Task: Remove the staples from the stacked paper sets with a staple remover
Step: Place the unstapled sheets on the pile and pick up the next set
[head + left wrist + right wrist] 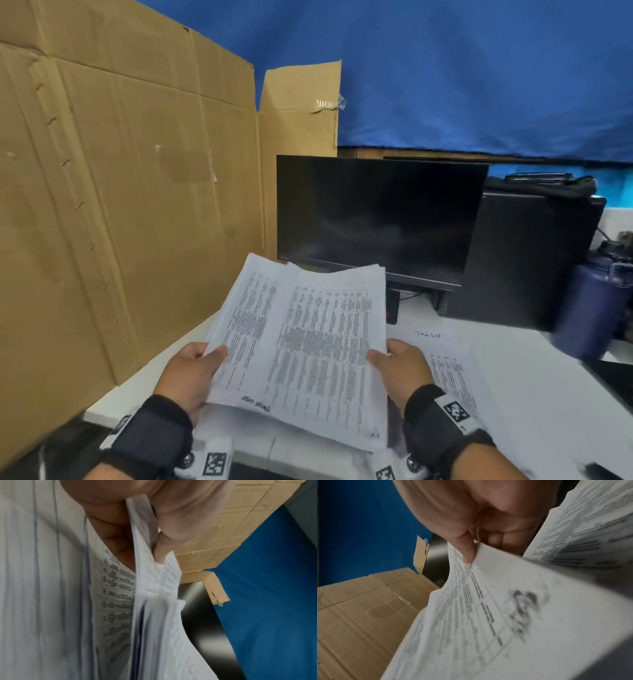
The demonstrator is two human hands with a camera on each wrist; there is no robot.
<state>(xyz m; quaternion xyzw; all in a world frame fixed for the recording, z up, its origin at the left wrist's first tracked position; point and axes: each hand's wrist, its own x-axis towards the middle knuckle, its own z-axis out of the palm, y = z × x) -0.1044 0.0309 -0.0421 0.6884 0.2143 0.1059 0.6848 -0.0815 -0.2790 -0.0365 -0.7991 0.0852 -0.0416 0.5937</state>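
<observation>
A tall cardboard (130,192) sheet stands along the left of the bench (534,387), with a blue cloth (479,75) hanging behind it. A dark monitor (376,219) stands at the back of the bench, a black box (527,260) just beside it on the right, and a blurred dark-blue bottle (592,305) near the right edge. The papers (301,349), a thick stack of printed sheets, are held up off the bench in front of the monitor, tilted toward the camera, with the top sets fanned apart at the far edge. More printed sheets (452,370) lie flat on the bench at the right, partly under the right hand. The left hand (190,373) grips the stack's left edge: the thumb lies on top and the fingers (109,524) curl beneath, clamped on the sheets, with some pages splaying loose in the left wrist view. The right hand (402,368) grips the right edge in the same way, thumb pressed on the printed top page and fingers (496,539) folded under it. Both wrists wear black straps with white tag blocks. A small dark thing (393,306) sits under the monitor; what it is I cannot tell.
</observation>
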